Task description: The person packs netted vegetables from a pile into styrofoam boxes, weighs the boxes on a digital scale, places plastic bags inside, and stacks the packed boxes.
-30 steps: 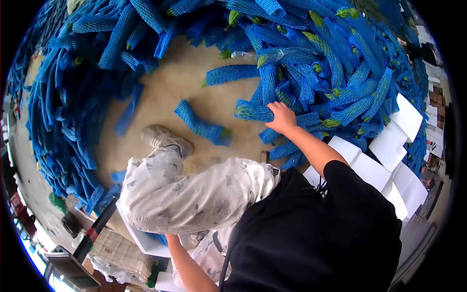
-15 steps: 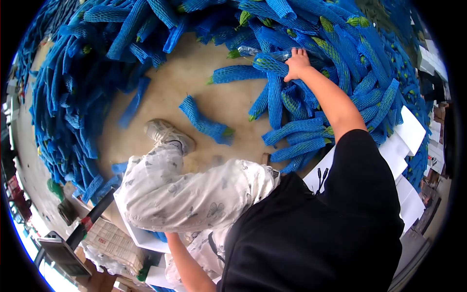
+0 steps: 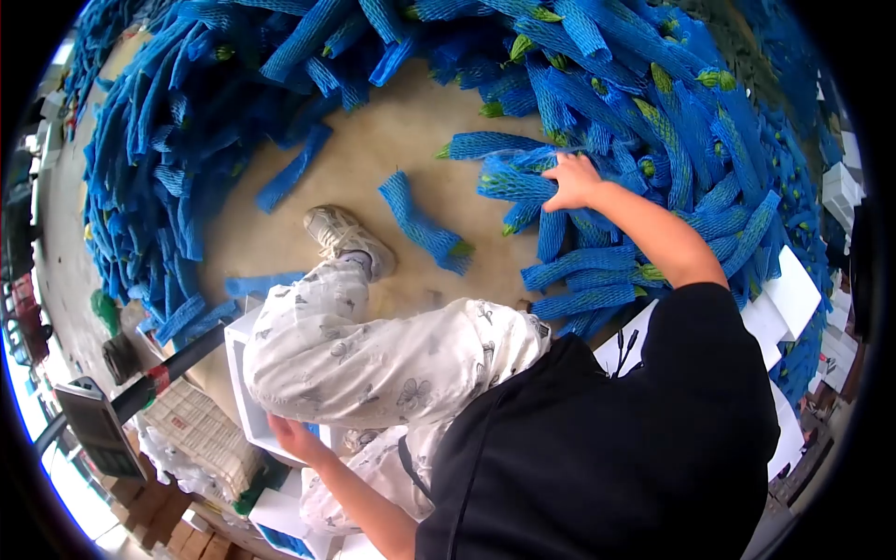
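My right hand (image 3: 571,180) is closed round green gourds in blue net sleeves (image 3: 511,179), probably bitter gourds; how many it grips I cannot tell. Under and beside it lies a large heap of the same netted gourds (image 3: 597,280). One separate netted gourd (image 3: 420,224) rests on the floor ahead of my foot. Down by my knee, my left hand (image 3: 297,441) is at the near side of a white foam box (image 3: 245,397). My leg covers part of this box, and the left fingers are too hidden to read.
My shoe (image 3: 347,239) stands on the bare floor (image 3: 280,247) inside the ring of netted gourds. White foam pieces (image 3: 793,294) lie at my right. At lower left are a dark bar (image 3: 140,397), a device with a display (image 3: 96,429) and a woven sack (image 3: 201,429).
My right hand has closed on netted gourds and pulled them slightly out from the heap. My left hand has come into sight beside the foam box. The whole view has shifted a little.
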Demonstrator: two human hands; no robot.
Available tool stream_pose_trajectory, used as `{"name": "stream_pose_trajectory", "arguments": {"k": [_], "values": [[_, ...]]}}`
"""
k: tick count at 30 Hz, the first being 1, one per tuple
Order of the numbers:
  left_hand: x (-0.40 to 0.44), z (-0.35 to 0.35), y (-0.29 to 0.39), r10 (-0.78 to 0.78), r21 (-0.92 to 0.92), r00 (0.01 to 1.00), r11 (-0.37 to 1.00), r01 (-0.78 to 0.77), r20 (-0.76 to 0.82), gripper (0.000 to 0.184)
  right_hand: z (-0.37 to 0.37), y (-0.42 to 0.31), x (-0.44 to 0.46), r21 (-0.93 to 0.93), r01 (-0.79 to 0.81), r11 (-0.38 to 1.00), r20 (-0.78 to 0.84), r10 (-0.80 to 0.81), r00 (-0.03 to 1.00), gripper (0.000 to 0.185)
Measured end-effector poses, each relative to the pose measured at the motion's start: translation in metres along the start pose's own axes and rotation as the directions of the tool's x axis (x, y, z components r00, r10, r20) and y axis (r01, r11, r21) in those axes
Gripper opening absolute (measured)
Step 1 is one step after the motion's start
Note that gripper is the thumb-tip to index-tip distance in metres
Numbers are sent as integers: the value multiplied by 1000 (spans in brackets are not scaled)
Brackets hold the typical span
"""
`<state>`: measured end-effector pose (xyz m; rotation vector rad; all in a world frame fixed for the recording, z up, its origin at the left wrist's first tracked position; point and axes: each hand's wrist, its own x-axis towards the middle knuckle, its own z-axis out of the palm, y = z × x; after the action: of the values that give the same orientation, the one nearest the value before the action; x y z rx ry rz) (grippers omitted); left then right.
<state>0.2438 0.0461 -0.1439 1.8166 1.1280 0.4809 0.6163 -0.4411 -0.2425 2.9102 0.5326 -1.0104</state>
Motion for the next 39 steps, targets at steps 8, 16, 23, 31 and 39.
{"name": "stream_pose_trajectory", "arguments": {"k": [8,16,23,31,39], "values": [[-61,117,191,571,-507,744,781,-364,346,113,-117,-197,-113,880,469,-80,-452,-449,771,61],[-66,75,170,271,-774,790,520,361,550,99,-125,-257,-127,634,740,-222,-700,-572,428,64],[-70,-17,127,243,-821,960,570,-23,141,85,70,67,34,-10,-313,950,-649,232,724,50],[-57,-136,54,-287,-235,934,943,236,-213,84,84,117,30,446,-201,872,-676,476,562,23],[28,-98,-15,-94,869,996,492,54,-9,111,53,174,-26,555,-66,829,-586,447,676,32]]}}
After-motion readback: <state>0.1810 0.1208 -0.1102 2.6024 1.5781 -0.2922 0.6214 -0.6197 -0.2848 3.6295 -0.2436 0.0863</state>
